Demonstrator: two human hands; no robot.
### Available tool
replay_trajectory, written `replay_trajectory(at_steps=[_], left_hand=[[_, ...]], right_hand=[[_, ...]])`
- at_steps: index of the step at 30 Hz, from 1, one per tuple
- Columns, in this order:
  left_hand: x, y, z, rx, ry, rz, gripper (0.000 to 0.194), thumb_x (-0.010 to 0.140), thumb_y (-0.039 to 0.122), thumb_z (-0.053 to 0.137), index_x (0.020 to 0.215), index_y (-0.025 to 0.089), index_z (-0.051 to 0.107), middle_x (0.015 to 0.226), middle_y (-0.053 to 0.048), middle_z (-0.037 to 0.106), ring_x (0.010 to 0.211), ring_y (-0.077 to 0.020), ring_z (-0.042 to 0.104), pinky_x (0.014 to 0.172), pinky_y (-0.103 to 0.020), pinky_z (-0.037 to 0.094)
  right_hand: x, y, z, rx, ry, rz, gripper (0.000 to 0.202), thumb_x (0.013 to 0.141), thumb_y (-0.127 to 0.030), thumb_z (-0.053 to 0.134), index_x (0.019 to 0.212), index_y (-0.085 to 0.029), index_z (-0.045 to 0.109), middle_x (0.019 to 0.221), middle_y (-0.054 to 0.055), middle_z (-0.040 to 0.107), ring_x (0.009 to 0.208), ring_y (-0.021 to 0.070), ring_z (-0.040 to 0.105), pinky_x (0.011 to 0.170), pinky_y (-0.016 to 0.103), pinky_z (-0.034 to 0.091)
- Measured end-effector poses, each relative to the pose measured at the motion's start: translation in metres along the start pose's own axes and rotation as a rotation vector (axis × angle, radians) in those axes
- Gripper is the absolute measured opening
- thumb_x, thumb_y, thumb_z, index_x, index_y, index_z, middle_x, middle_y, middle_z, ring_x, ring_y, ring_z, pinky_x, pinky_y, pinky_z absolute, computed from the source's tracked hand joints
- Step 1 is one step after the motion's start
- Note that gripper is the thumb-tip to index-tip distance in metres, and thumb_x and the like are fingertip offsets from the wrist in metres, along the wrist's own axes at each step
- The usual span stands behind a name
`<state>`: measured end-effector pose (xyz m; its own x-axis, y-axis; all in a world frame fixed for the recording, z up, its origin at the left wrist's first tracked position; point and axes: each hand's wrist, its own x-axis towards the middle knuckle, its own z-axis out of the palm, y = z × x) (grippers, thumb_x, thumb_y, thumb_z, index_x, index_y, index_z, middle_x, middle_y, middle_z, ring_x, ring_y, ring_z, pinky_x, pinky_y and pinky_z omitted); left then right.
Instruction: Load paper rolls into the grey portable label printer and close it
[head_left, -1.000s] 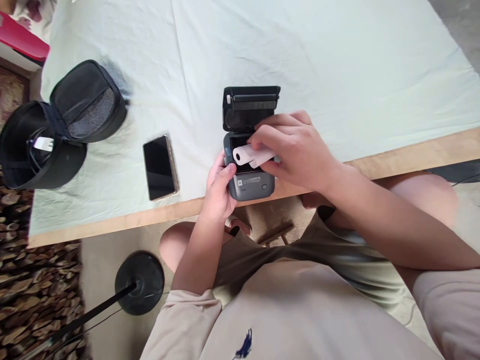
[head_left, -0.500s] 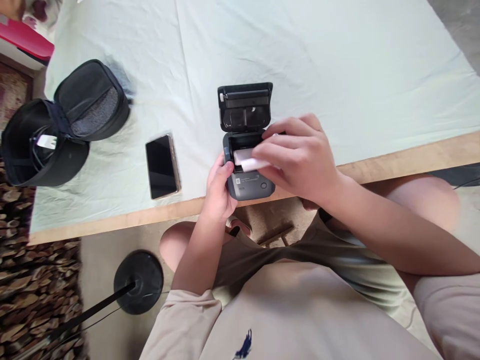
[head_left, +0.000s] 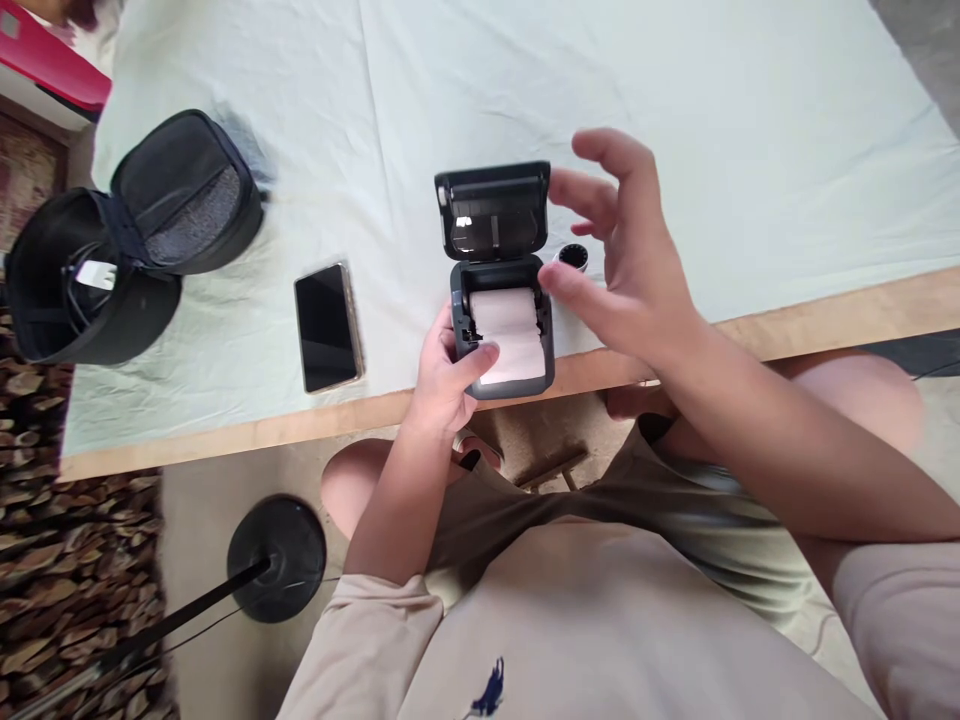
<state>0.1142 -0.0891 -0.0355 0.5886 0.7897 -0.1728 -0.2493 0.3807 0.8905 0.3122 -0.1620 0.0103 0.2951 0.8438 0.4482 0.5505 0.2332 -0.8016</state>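
A small dark grey printer (head_left: 459, 300) stands at the table's front edge with its lid (head_left: 491, 210) raised. White paper (head_left: 508, 318) lies inside it and hangs over its front. My left hand (head_left: 448, 375) holds the printer's left side, its thumb pressing on the paper. To the right, my right hand (head_left: 626, 240) is spread with nothing in it, its thumb near the printer's upper right corner and its fingers beside the lid. Between that hand and the printer sits a small round black-and-white object (head_left: 574, 257).
A phone (head_left: 328, 328) lies left of the printer on the pale cloth (head_left: 712, 130). Farther left is an open black case (head_left: 142, 320) with a white plug (head_left: 97, 275) inside. Below the table stands a round black base (head_left: 277, 558) with a pole.
My right hand has let go of the white paper and moved up and right, fingers spreading. The paper now lies over the printer's front, under my left thumb. The round object has come into view.
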Motion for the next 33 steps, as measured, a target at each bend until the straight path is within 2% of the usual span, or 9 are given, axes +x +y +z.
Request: replay_trajectory(at_steps=[3,5,7,11,18,23,26,28,33], left_hand=[[0.001,-0.002,-0.002,0.0,0.036,0.036,0.045,0.065,0.029,0.103,0.105,0.026,0.081,0.082,0.004,0.077,0.07,-0.0169,0.078,0.067,-0.028,0.064],[0.0,-0.003,-0.001,-0.011,0.044,0.045,0.048,0.063,0.028,0.104,0.106,0.026,0.081,0.083,0.004,0.078,0.068,-0.0154,0.076,0.063,-0.026,0.062],[-0.001,-0.001,0.001,-0.028,0.033,0.035,0.054,0.065,0.036,0.105,0.112,0.026,0.082,0.09,0.001,0.082,0.082,-0.0223,0.083,0.073,-0.031,0.068],[-0.005,0.002,0.005,-0.022,0.057,0.014,0.058,0.074,0.06,0.098,0.115,0.024,0.081,0.107,-0.007,0.087,0.125,-0.0375,0.082,0.101,-0.043,0.071],[-0.007,-0.001,0.006,-0.076,0.086,0.043,0.059,0.073,0.055,0.102,0.114,0.019,0.079,0.121,-0.014,0.085,0.148,-0.0465,0.068,0.113,-0.05,0.067],[-0.002,0.0,0.01,-0.12,0.078,0.043,0.042,0.084,0.058,0.09,0.098,0.021,0.077,0.116,-0.01,0.085,0.156,-0.0426,0.062,0.119,-0.048,0.064],[0.002,0.002,0.014,-0.151,0.135,0.004,0.031,0.106,0.045,0.059,0.093,0.021,0.074,0.108,-0.009,0.085,0.156,-0.035,0.063,0.124,-0.046,0.061],[0.004,0.002,0.015,-0.166,0.152,-0.006,0.033,0.11,0.031,0.046,0.092,0.022,0.073,0.101,-0.008,0.084,0.152,-0.0309,0.066,0.126,-0.045,0.059],[0.004,-0.003,0.008,-0.179,0.098,0.055,0.021,0.107,0.029,0.06,0.098,0.022,0.077,0.09,-0.003,0.081,0.149,-0.03,0.069,0.124,-0.044,0.06]], right_hand=[[-0.001,0.003,0.001,0.187,0.02,0.015,0.037,0.102,-0.042,0.059,0.136,-0.03,0.052,0.112,0.006,0.081,0.112,0.0273,0.079,0.101,0.048,0.063],[-0.003,0.003,0.001,0.121,-0.028,0.041,0.028,0.103,-0.042,0.06,0.127,-0.028,0.059,0.106,0.005,0.081,0.098,0.0253,0.079,0.087,0.043,0.064],[-0.005,0.0,0.0,-0.046,-0.128,0.052,0.029,0.101,-0.04,0.063,0.125,-0.025,0.066,0.121,0.009,0.081,0.091,0.0237,0.077,0.081,0.041,0.064],[-0.01,-0.008,-0.001,-0.145,-0.3,0.048,0.05,0.099,-0.038,0.066,0.146,-0.021,0.063,0.14,0.011,0.077,0.101,0.0271,0.078,0.099,0.048,0.065],[-0.014,-0.004,0.003,-0.131,-0.392,0.085,0.06,0.098,-0.033,0.067,0.156,-0.028,0.051,0.138,0.006,0.077,0.109,0.0287,0.08,0.096,0.045,0.065],[-0.013,0.001,0.002,-0.1,-0.371,0.1,0.062,0.099,-0.035,0.067,0.159,-0.023,0.053,0.145,0.01,0.075,0.119,0.0305,0.078,0.109,0.05,0.065],[-0.012,0.006,-0.002,-0.1,-0.33,0.078,0.061,0.101,-0.037,0.068,0.16,-0.024,0.057,0.152,0.012,0.07,0.096,0.0225,0.078,0.095,0.044,0.07],[-0.011,0.009,-0.006,-0.096,-0.318,0.044,0.062,0.1,-0.035,0.07,0.16,-0.027,0.057,0.157,0.011,0.065,0.087,0.0172,0.075,0.083,0.037,0.07],[-0.012,0.007,-0.017,-0.11,-0.417,-0.086,0.07,0.09,-0.033,0.08,0.157,-0.03,0.061,0.158,0.009,0.063,0.1,0.0209,0.076,0.078,0.035,0.07]])
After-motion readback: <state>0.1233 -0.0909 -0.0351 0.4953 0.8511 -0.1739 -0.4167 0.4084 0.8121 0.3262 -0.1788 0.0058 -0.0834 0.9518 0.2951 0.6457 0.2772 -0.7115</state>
